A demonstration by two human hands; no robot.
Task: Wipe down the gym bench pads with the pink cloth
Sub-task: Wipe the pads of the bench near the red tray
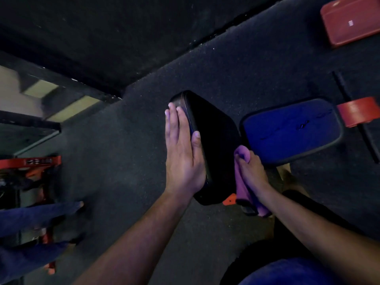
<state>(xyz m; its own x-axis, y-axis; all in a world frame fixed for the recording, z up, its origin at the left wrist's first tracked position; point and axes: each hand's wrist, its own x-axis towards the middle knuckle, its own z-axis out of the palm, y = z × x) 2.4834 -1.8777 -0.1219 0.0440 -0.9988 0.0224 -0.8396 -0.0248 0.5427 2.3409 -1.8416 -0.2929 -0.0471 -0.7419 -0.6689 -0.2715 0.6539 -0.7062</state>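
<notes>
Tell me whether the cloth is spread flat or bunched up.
Bunched. The right hand grips the cloth in a wad, folds hanging below the fist, beside the black pad.

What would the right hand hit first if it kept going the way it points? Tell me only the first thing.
The blue pad. The right hand, gripping the pink cloth, points up and slightly left toward that pad's near edge, just ahead of the knuckles. Depth is unclear; it might instead brush the black pad beside it.

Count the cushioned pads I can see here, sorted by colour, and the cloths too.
Black pad: 1
Blue pad: 1
Red pad: 1
Pink cloth: 1
Total: 4
</notes>
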